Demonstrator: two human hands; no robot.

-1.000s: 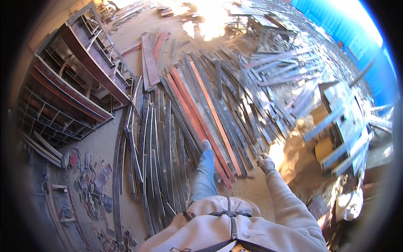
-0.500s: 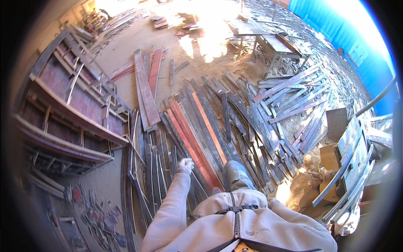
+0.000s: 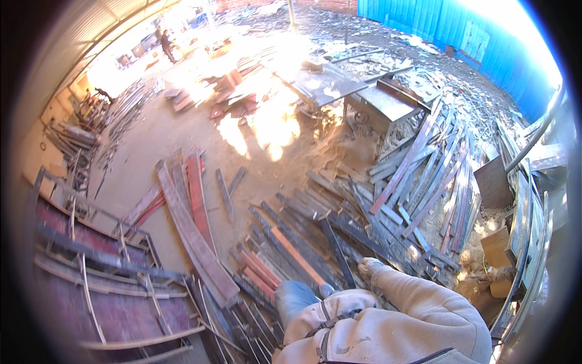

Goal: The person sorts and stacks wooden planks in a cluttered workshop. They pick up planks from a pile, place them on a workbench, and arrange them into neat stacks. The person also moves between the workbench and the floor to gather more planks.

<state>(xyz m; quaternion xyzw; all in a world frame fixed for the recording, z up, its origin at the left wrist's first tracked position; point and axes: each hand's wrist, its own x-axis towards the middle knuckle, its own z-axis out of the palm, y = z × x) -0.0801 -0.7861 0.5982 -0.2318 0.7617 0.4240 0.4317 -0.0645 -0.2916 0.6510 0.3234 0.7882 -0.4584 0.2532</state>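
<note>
My right hand (image 3: pixel 370 266), in a pale glove, reaches out over a pile of dark wooden strips (image 3: pixel 388 224). Its fingers look curled in, and nothing shows sticking out of them. Nearest to it lies a narrow black strip (image 3: pixel 337 249), slanting across the others, apart from the hand. An orange-faced strip (image 3: pixel 297 255) and some red strips (image 3: pixel 259 273) lie farther left, by my bent knee (image 3: pixel 295 300). My left hand is out of the picture.
Framed reddish panels (image 3: pixel 66 297) stand at the left. Long boards (image 3: pixel 197 236) lie beside them. Ahead are a metal-topped work table (image 3: pixel 388 104) and a heap of planks (image 3: pixel 418 164). Sheets and curved strips (image 3: pixel 527 242) lean at the right. A person (image 3: pixel 166 45) stands far off.
The view has swung up and to the left. My left hand has dropped out of sight, while my right arm has come forward over the strips.
</note>
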